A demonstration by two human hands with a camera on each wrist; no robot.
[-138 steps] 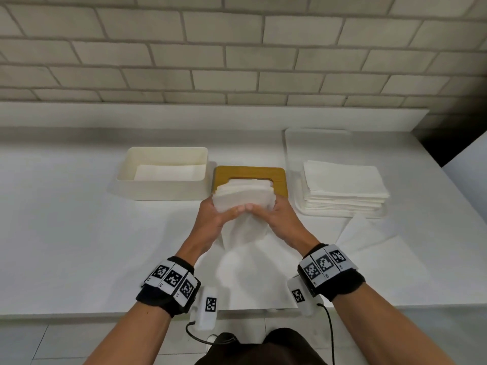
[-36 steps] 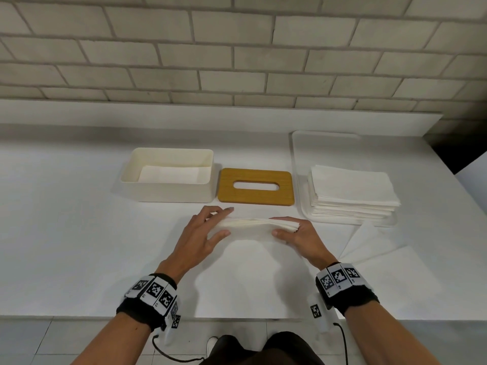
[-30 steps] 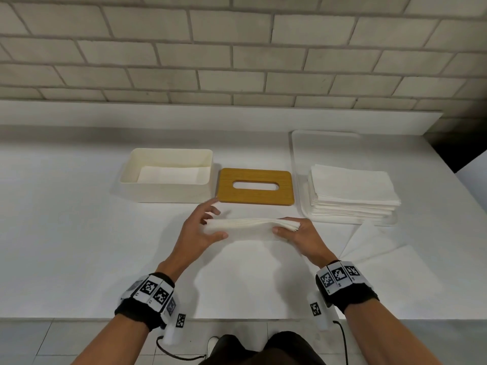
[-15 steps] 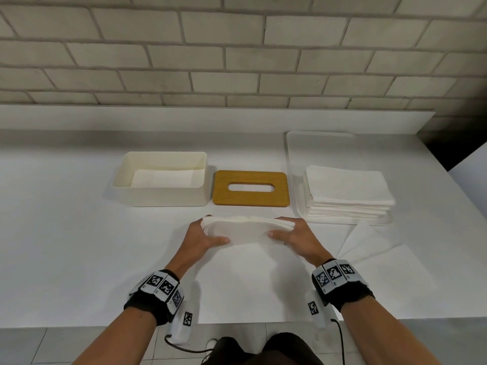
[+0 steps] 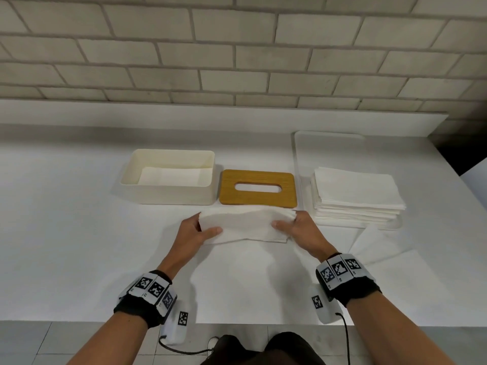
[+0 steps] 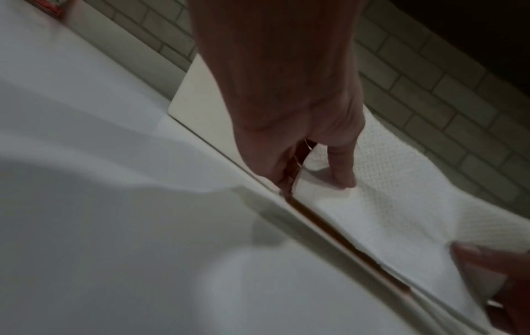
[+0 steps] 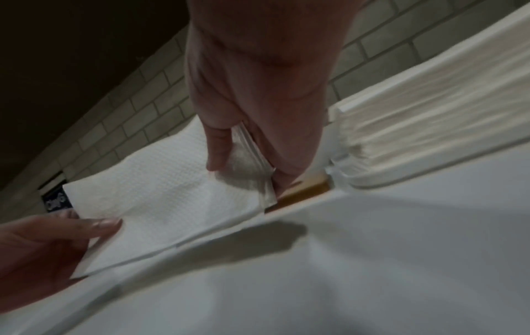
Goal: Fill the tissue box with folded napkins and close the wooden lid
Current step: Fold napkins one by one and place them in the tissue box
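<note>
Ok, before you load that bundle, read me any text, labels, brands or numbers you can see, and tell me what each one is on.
No text reads clearly in any view.
Wristbands: square black-and-white coded markers, with tiny characters under them too small to read.
Dark label by the brick wall in the right wrist view: pale script, too blurred to read.
Tissue box, wooden lid, napkin stack: no print visible.

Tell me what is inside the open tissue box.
The tissue box holds a flat white layer of napkins across its floor, well below the rim. Its near wall hides the front strip of the floor, and how many sheets lie there cannot be told.
</note>
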